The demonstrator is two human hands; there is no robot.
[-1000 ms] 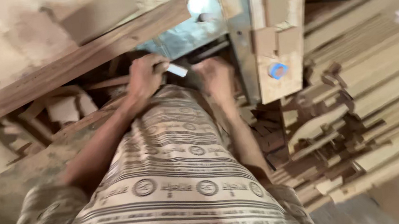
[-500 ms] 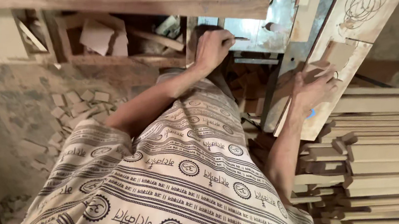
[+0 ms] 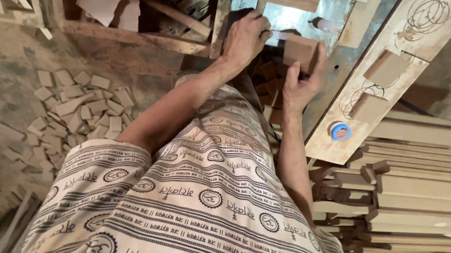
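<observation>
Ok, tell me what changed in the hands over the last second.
The right hand left the pale board and now grips a small wooden block beside the left hand. The left hand stayed up at the metal table edge; stacked slats are unchanged.

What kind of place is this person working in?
Most likely a woodworking shop: stacked wooden slats, small offcuts scattered on the floor, and the right hand holding a wooden block at a bench.
</observation>
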